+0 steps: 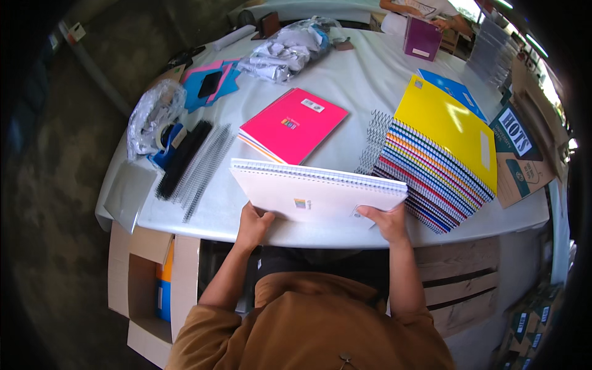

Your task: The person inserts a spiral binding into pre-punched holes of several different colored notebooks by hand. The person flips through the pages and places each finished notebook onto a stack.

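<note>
Both hands, left hand (251, 227) and right hand (388, 222), I'm clamping around white spiral-bound notebook (317, 192); finished multicoloured spiral notebook stack (441, 163) at 2 o'clock, loose black binding coils (194, 163) waiting at 10.

Both forearms enter from the lower edge and extend forward, roughly parallel, sleeves ending above the elbows. The left hand (253, 223) grips the near-left corner of the white spiral notebook (317, 191), thumb on top, fingers hidden beneath. The right hand (387, 221) grips its near-right corner, thumb lying across the cover, pointing left.
</note>
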Motion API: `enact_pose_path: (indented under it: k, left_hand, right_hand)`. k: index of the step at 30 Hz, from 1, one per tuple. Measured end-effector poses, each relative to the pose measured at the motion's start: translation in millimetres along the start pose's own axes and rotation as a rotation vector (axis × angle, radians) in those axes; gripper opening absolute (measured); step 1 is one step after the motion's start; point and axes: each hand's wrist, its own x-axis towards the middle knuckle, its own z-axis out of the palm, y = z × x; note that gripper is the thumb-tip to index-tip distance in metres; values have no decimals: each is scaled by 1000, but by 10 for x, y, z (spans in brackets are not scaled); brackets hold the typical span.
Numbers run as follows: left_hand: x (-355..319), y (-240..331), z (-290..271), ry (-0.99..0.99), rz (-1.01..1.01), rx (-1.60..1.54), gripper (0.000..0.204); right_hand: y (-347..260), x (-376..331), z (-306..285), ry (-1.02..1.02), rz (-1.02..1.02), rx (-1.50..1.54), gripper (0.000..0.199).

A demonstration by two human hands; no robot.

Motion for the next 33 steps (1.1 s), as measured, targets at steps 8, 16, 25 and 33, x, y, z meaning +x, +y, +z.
enact_pose_path:
  k: [8,16,25,33]
  left_hand:
    - [779,257,-689,477,457,1252,28]
    - [1295,248,-1352,612,240,1231,28]
    - [642,1352,-746,-73,362,335,48]
    - [87,1430,-446,-364,162,317,34]
  right_hand:
    - [-230,23,-84,-34,-95,-214,24]
    - [-290,-41,-64,57,-114,-137,26]
    - [-211,-76,-208,42,-79,-171,28]
    - [-193,-112,-195,18,-44,-152,27]
